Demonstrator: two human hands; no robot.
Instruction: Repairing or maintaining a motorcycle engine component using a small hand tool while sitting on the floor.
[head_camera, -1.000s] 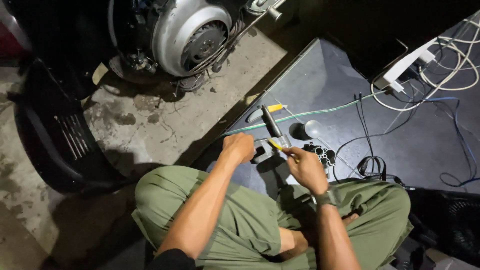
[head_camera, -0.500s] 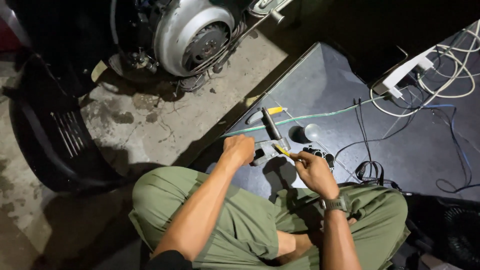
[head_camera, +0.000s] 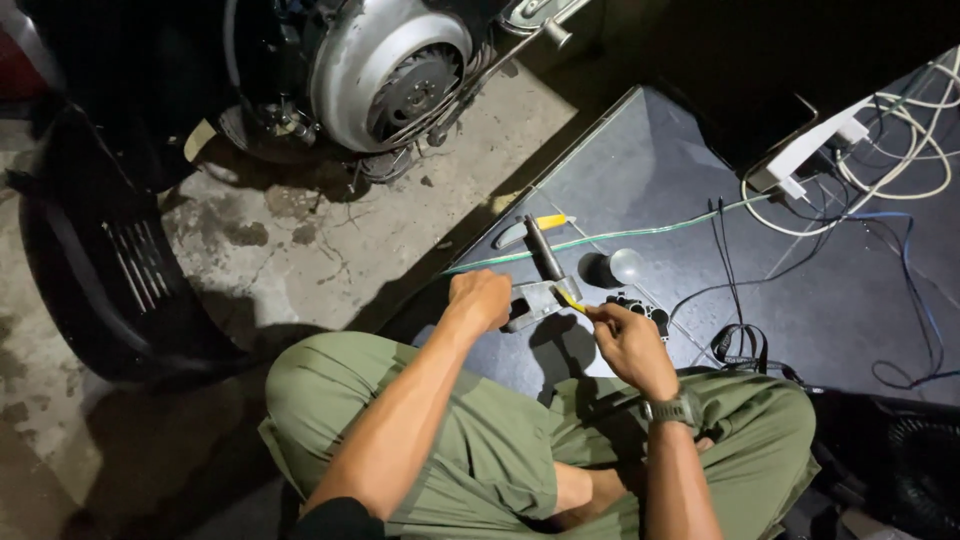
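Note:
I sit cross-legged in green trousers at the edge of a dark grey mat (head_camera: 830, 300). My left hand (head_camera: 482, 298) grips a grey metal part (head_camera: 538, 297) with a dark rod (head_camera: 543, 250) sticking up from it. My right hand (head_camera: 625, 340) pinches a thin yellow-handled tool (head_camera: 570, 298) whose tip touches that part. A watch sits on my right wrist. A small round bulb (head_camera: 624, 266) and a small black piece (head_camera: 640, 308) lie just beyond my right hand.
A scooter engine with a silver round cover (head_camera: 385, 75) stands on the stained concrete at the top. A dark plastic panel (head_camera: 100, 260) lies left. A green wire (head_camera: 640, 232), black cables (head_camera: 735, 340), white cables and a white power strip (head_camera: 815, 148) cross the mat.
My hands stay on the metal part and the yellow tool. The right hand has shifted slightly. The view has moved a little.

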